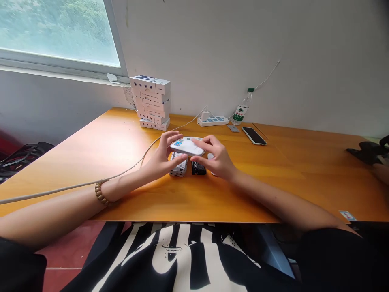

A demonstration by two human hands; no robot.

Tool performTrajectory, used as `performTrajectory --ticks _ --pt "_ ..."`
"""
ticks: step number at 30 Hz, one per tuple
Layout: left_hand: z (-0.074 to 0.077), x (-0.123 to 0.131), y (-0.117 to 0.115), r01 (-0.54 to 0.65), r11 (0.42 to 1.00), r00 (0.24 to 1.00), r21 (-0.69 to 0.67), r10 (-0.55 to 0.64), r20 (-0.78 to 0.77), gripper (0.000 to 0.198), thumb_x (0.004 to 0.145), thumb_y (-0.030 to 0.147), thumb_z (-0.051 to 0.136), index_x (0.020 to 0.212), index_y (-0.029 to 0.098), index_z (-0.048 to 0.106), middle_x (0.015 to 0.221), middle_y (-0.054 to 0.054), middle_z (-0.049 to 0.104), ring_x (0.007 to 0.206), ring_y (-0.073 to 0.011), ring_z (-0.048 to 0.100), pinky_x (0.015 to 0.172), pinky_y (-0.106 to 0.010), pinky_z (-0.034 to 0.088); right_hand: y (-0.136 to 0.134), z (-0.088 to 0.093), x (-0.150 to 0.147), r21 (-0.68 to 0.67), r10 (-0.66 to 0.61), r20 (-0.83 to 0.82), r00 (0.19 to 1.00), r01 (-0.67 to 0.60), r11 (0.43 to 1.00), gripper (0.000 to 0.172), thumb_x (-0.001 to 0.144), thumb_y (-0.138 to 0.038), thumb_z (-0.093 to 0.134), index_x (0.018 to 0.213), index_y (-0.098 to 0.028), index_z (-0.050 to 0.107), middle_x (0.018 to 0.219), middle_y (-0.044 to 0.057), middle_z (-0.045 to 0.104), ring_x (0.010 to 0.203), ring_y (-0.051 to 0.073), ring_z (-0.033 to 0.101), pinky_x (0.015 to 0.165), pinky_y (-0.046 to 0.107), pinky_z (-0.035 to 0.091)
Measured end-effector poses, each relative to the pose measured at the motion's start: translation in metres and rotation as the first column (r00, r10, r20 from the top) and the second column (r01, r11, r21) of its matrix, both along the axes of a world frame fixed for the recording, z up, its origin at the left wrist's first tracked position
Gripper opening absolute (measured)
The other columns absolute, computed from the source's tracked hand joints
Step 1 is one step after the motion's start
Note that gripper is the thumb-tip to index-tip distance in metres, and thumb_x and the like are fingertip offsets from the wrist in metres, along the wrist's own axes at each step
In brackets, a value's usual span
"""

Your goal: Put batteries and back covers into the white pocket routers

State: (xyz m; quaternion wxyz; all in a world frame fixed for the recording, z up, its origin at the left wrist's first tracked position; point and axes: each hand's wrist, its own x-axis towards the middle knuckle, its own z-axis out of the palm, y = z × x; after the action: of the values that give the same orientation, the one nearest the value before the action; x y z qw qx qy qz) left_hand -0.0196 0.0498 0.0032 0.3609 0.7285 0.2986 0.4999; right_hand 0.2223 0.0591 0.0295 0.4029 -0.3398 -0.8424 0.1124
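Note:
Both of my hands are at the middle of a wooden table. My left hand [165,156] and my right hand [216,157] hold a flat white plastic device [186,146] from either side, a little above the tabletop. Small coloured labels show on its top. Just below it lie a grey perforated casing [178,166] and a black rectangular block [198,168], close to each other. A small white piece [210,156] is partly hidden under my right hand. A wooden bead bracelet [100,193] circles my left wrist.
A stack of white boxes [151,101] stands at the back by the wall. A white power strip [212,121] with a plugged-in charger, a water bottle [242,107] and a black smartphone [254,135] lie beyond my hands. A white cable [121,175] crosses the table's left side.

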Motion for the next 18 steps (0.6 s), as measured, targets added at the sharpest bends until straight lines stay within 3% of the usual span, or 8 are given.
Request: performTrajectory --ticks 3,7,10,13,16,18 --pt "0.002 0.007 -0.014 -0.044 0.996 0.983 -0.083 0.058 0.172 0.052 0.096 0.044 0.073 0.134 0.028 0.041 0.152 -0.013 0.054 0.126 -0.0233 0.064 0.105 -0.041 0.057 -0.017 0.003 -0.006 -0.048 0.086 0.043 0.995 -0.084 0.995 0.065 0.093 -0.068 0.067 0.144 -0.028 0.068 0.102 0.007 0.057 0.092 0.024 0.061 0.083 0.04 0.058" --pt "0.008 0.01 -0.021 0.049 0.995 0.945 -0.087 -0.018 0.328 0.054 0.09 0.038 0.083 0.128 0.026 0.047 0.139 -0.011 0.064 0.12 -0.0209 0.068 0.101 -0.034 0.059 -0.024 0.004 -0.006 -0.085 0.214 0.107 0.971 -0.205 0.975 0.075 0.094 -0.063 0.071 0.159 -0.029 0.052 0.096 0.004 0.059 0.079 0.019 0.058 0.074 0.035 0.056" --pt "0.013 0.013 -0.029 0.117 0.981 0.944 -0.153 -0.063 0.323 0.048 0.094 0.04 0.079 0.13 0.027 0.049 0.142 -0.012 0.061 0.111 -0.0222 0.073 0.088 -0.033 0.064 -0.026 0.003 -0.007 -0.153 0.329 0.08 0.941 -0.315 0.937 0.089 0.092 -0.057 0.076 0.167 -0.029 0.035 0.088 0.0 0.061 0.072 0.017 0.057 0.067 0.031 0.055" --pt "0.016 0.015 -0.037 0.138 0.969 0.953 -0.204 -0.073 0.295 0.046 0.098 0.042 0.074 0.134 0.029 0.05 0.143 -0.011 0.059 0.095 -0.0189 0.076 0.078 -0.033 0.066 -0.028 0.007 -0.006 -0.324 0.438 0.053 0.897 -0.4 0.858 0.1 0.092 -0.046 0.079 0.171 -0.028 0.021 0.086 -0.002 0.066 0.069 0.015 0.063 0.064 0.027 0.056" --pt "0.014 0.017 -0.04 0.177 0.951 0.952 -0.254 -0.1 0.29 0.045 0.098 0.042 0.074 0.135 0.029 0.051 0.139 -0.01 0.059 0.093 -0.0191 0.075 0.076 -0.034 0.068 -0.03 0.02 -0.001 -0.439 0.479 0.138 0.867 -0.38 0.814 0.1 0.093 -0.032 0.075 0.172 -0.025 0.015 0.088 -0.002 0.072 0.066 0.014 0.067 0.063 0.025 0.057" --pt "0.012 0.018 -0.041 0.205 0.936 0.95 -0.287 -0.119 0.29 0.046 0.096 0.042 0.075 0.134 0.03 0.051 0.14 -0.01 0.057 0.096 -0.0205 0.074 0.074 -0.035 0.068 -0.033 0.031 0.004 -0.437 0.465 0.209 0.86 -0.343 0.831 0.096 0.092 -0.026 0.071 0.172 -0.024 0.017 0.094 0.001 0.075 0.067 0.014 0.069 0.064 0.027 0.059"
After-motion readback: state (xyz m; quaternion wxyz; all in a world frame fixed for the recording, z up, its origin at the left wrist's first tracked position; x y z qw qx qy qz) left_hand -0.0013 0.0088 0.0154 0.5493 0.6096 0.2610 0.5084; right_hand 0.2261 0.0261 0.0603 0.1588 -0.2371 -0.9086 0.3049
